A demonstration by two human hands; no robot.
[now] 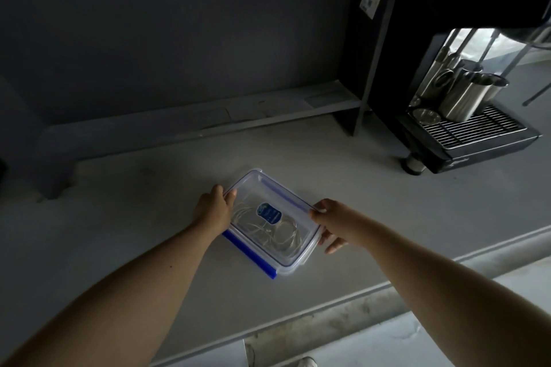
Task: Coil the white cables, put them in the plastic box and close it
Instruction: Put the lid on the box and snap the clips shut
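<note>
plastic box (269,222) (lid on) between left hand (212,208) and right hand (329,222).

So the count: one plastic box (269,223) with one lid (253,188), two hands on it, left hand (213,207) and right hand (329,222), one coffee machine (465,140) far right, three or so steel jugs (460,92).

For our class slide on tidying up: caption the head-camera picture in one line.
Both hands, left and right, press the lid onto a box of cables.
</note>
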